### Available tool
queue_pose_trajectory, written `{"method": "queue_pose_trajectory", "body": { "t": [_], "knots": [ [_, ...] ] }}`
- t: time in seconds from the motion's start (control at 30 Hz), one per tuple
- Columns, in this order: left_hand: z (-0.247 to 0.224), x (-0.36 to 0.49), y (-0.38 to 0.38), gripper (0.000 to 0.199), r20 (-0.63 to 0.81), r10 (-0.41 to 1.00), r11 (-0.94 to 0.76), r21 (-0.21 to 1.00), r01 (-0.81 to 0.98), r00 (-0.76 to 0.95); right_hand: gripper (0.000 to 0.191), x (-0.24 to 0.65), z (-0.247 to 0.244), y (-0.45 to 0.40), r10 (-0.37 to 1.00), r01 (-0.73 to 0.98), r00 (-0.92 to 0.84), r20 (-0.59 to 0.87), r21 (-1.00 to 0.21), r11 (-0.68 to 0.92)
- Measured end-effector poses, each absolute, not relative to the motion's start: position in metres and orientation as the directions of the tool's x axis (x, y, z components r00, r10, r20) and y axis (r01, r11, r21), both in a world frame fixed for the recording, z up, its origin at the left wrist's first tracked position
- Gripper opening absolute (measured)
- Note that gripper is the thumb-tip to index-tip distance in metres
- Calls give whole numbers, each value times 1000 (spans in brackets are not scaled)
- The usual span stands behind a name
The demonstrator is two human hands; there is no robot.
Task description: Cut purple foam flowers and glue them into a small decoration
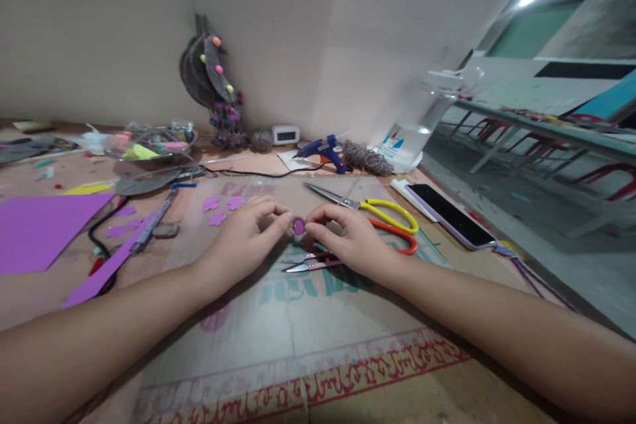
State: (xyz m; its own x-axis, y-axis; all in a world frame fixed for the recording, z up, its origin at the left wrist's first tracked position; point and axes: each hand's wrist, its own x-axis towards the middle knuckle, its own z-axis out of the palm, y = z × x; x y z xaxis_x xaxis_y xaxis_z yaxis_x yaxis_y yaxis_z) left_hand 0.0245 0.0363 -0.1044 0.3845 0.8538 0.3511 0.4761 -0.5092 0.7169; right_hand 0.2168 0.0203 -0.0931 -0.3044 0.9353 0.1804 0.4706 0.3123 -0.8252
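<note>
A small round purple piece (299, 226) is pinched between the fingertips of both my hands, just over the work surface. My left hand (251, 233) grips its left edge with thumb and forefinger. On the opposite edge, my right hand (352, 238) has thumb and forefinger closed on it. Under and beside my right hand lie scissors (342, 200) with one yellow and one orange handle. Thread snips (309, 264) rest nearer me, partly hidden by that hand. Several purple flower cutouts (217, 218) lie left of my left hand.
A purple sheet (47, 228), a pen (155, 222) and a purple strip (102, 275) lie left. Behind stand a filled bowl (154, 154), a digital clock (285, 135), a blue glue gun (325, 151) and grey yarn (368, 158). A phone (450, 215) borders the right edge.
</note>
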Motion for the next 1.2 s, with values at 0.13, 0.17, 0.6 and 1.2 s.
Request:
{"method": "queue_pose_trajectory", "body": {
  "t": [0.13, 0.17, 0.6, 1.2],
  "knots": [
    [-107, 24, 37, 28, 367, 864, -491, 763, 420, 344, 14, 217, -94, 21, 940, 452, -294, 173, -841, 297],
    [-107, 25, 37, 28, 365, 870, -481, 775, 410, 332, 15, 218, -94, 21, 940, 456, -294, 172, -840, 296],
    [-105, 25, 36, 20, 357, 849, -518, 705, 484, 389, 14, 218, -93, 20, 928, 500, -309, 206, -795, 343],
    [-102, 26, 33, 18, 304, 889, -449, 726, 520, 343, 13, 218, -92, 21, 929, 519, -304, 209, -782, 346]
  ]
}}
